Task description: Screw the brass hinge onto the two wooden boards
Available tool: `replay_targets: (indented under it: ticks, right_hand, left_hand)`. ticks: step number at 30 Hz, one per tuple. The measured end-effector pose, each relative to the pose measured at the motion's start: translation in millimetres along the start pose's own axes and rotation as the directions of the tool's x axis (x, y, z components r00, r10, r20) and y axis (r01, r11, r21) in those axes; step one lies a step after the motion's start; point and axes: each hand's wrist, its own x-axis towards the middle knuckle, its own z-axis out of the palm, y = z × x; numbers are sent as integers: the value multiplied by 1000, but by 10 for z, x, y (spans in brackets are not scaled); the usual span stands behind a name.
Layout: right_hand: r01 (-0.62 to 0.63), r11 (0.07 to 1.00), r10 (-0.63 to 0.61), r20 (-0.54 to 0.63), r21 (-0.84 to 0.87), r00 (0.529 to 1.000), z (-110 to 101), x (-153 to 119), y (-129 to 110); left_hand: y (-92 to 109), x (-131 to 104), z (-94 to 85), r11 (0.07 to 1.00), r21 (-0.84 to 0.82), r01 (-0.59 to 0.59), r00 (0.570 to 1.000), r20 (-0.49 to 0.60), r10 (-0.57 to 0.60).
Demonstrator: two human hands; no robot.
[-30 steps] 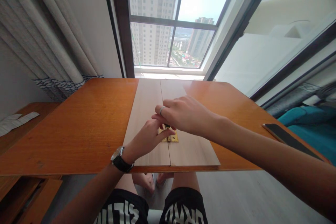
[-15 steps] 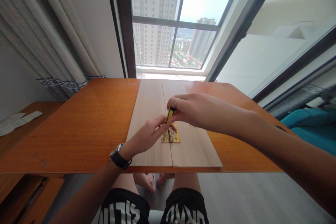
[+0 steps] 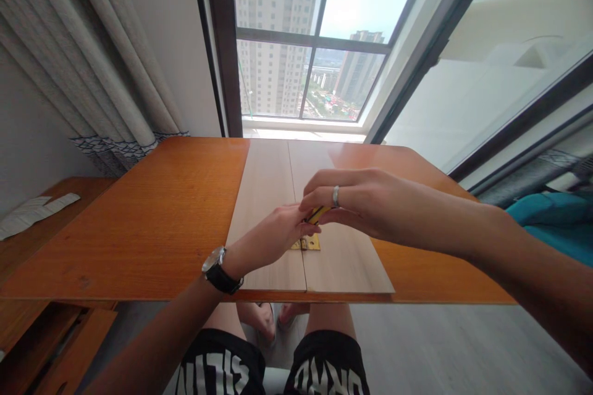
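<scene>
Two pale wooden boards [image 3: 264,179] lie side by side on an orange wooden table [image 3: 185,197]. A gold hinge [image 3: 314,242] spans their seam, partly covered by my left hand. My right hand [image 3: 361,197], with a ring, is closed on a small yellow and black tool [image 3: 317,216], tilted low above the hinge. My left hand [image 3: 273,237], with a watch at the wrist, has its fingers pressed together at the tool's left end, over the hinge. What its fingertips hold is hidden.
A window [image 3: 310,43] stands behind the table's far edge. Grey curtains [image 3: 102,55] hang at the left, and teal cloth [image 3: 551,216] lies at the right. Below the near edge are my legs and an open drawer [image 3: 41,339].
My right hand has moved slightly right and down, tipping the yellow and black tool from nearly upright to slanted. My left hand has shifted right, covering more of the hinge.
</scene>
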Motion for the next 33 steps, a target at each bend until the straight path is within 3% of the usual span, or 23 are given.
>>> replay_targets:
  ticks: [3, 6, 10, 12, 15, 19, 24, 29, 31, 33]
  right_hand:
    - [-41, 989, 38, -24, -140, 999, 39, -3, 14]
    - [-151, 935, 144, -45, -321, 989, 169, 95, -6]
    - [-299, 881, 295, -68, -368, 953, 328, 191, -14]
    - [-289, 908, 281, -72, -303, 957, 339, 173, 20]
    - [-143, 987, 139, -59, -74, 988, 249, 98, 101]
    - [-18, 995, 20, -21, 98, 1000, 80, 53, 172]
    - [-119, 980, 131, 65, -161, 989, 92, 148, 121]
    - [-276, 839, 337, 49, -469, 940, 182, 233, -11]
    - [-303, 831, 362, 39, -466, 931, 165, 230, -26]
    - [-260, 908, 286, 32, -329, 958, 127, 203, 2]
  left_hand:
    - [-8, 11, 10, 998, -42, 45, 999, 17, -44]
    - [-69, 1, 64, 995, -75, 68, 997, -37, -71]
    - [-151, 0, 142, 992, -89, 91, 987, -121, -102]
    - [-173, 2, 146, 987, -140, 77, 991, -101, -91]
    - [-183, -5, 104, 963, -264, 48, 993, -90, -74]
    - [-185, -30, 43, 922, -375, 94, 994, -17, -108]
    - [-215, -72, 40, 933, -350, 85, 995, -9, -95]
    - [-217, -80, 80, 945, -321, 56, 993, -84, -87]
    - [-206, -66, 89, 935, -349, 55, 993, -81, -88]
    - [-197, -56, 84, 924, -377, 59, 994, -61, -89]
